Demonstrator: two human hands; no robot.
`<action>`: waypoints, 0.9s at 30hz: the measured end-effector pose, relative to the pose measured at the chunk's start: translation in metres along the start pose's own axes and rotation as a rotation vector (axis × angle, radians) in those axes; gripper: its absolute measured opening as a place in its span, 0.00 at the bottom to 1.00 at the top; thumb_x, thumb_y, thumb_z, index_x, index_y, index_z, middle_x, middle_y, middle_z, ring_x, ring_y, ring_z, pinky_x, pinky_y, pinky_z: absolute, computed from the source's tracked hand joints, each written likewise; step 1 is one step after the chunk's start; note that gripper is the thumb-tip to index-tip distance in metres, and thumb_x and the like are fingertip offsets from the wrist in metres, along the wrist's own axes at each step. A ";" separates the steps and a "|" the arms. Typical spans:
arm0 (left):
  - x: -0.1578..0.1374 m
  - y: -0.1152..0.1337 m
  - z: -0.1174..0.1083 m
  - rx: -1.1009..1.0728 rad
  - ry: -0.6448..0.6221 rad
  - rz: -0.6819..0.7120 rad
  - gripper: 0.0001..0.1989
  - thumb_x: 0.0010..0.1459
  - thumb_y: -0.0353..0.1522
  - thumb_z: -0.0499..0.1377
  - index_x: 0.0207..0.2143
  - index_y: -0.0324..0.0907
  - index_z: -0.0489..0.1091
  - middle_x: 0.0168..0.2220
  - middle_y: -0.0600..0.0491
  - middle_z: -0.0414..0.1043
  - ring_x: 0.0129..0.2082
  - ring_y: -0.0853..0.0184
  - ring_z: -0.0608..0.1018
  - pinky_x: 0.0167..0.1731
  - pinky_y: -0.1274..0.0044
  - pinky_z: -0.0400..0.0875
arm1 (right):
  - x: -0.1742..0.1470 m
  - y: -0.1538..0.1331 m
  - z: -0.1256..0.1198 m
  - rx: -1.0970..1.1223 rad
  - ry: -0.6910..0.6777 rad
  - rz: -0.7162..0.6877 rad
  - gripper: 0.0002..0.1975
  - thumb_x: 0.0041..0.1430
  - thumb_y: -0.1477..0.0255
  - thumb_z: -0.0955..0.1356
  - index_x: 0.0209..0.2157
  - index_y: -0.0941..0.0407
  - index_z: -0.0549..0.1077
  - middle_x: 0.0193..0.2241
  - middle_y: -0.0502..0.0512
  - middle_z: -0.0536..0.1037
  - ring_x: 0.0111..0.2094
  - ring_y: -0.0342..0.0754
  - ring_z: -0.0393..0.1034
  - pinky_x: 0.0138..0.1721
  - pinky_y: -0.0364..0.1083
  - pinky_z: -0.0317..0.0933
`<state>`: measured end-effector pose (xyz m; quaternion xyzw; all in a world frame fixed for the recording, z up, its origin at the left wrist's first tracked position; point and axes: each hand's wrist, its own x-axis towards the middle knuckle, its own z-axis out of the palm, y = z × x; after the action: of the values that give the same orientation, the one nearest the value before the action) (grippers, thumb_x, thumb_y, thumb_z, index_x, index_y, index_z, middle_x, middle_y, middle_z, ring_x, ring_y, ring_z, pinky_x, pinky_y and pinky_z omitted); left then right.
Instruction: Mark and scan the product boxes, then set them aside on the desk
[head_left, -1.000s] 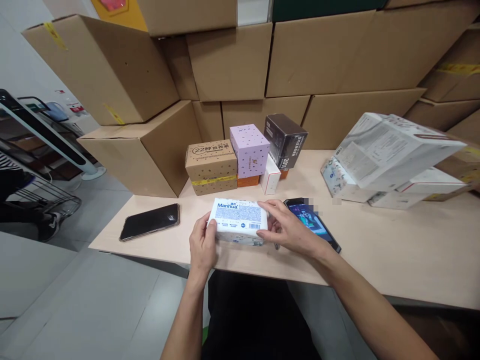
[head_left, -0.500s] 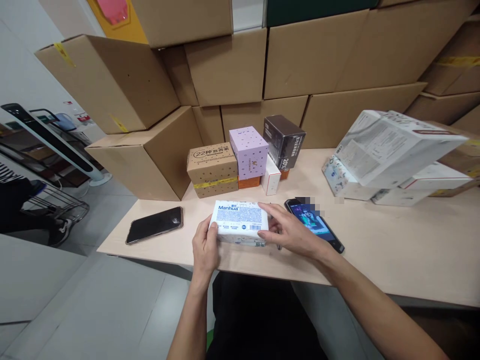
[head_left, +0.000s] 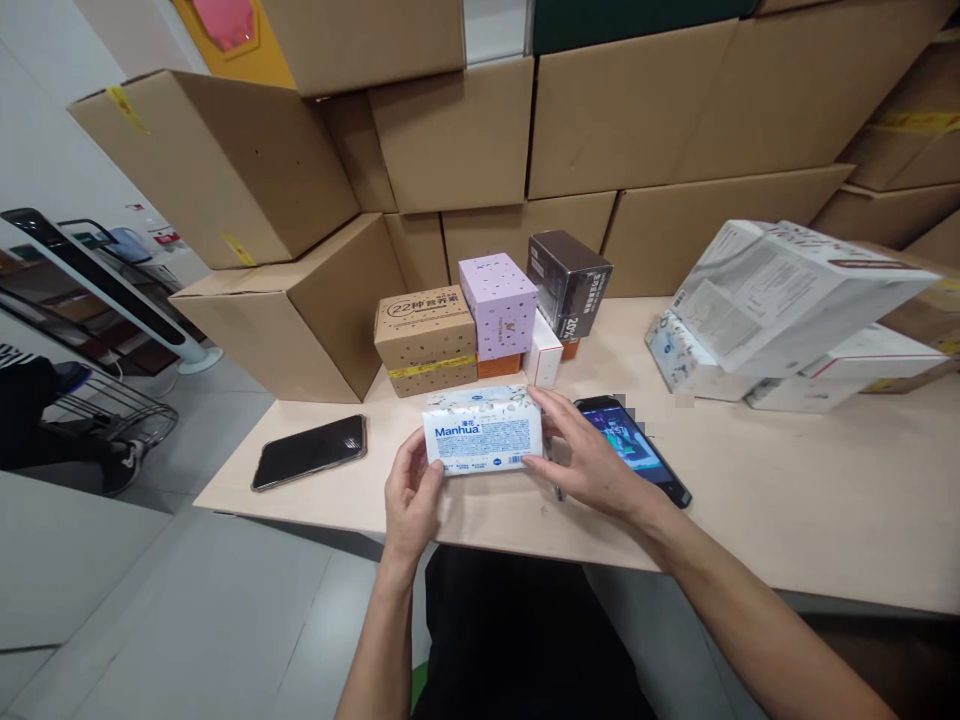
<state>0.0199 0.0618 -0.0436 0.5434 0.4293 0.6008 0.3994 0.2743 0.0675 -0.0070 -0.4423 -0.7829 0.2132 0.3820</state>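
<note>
Between both hands I hold a white soft pack of tissues (head_left: 486,440) with blue "Manhua" print and a floral edge. Its printed side is tilted toward me, above the front part of the table. My left hand (head_left: 414,492) grips the pack's left end, thumb on the near lower corner. My right hand (head_left: 581,445) closes on the right end, with fingers at the upper and lower corners. Just right of that hand lies a phone (head_left: 637,450) with a lit screen. A thin dark object, partly hidden, lies under the right hand.
On the wooden table (head_left: 787,490) a dark-screened phone (head_left: 309,452) lies at left. Behind the pack stand a brown printed box (head_left: 426,335), a purple box (head_left: 499,305) and a dark box (head_left: 568,285). White packages (head_left: 787,300) are piled at right. Large cartons (head_left: 630,110) form a wall behind.
The pack has been tipped so its printed face turns more toward me and its floral far side shows on top. Both hands keep their hold and have barely moved.
</note>
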 end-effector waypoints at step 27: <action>-0.003 0.007 -0.004 0.240 -0.015 0.021 0.29 0.53 0.31 0.59 0.60 0.45 0.67 0.58 0.46 0.68 0.51 0.58 0.74 0.47 0.70 0.73 | -0.004 -0.007 -0.004 -0.044 -0.032 0.090 0.29 0.66 0.54 0.61 0.63 0.52 0.61 0.58 0.62 0.68 0.54 0.55 0.68 0.53 0.53 0.66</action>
<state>0.0160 0.0565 -0.0382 0.5961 0.4893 0.5454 0.3282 0.2752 0.0604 -0.0012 -0.4821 -0.7726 0.2199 0.3496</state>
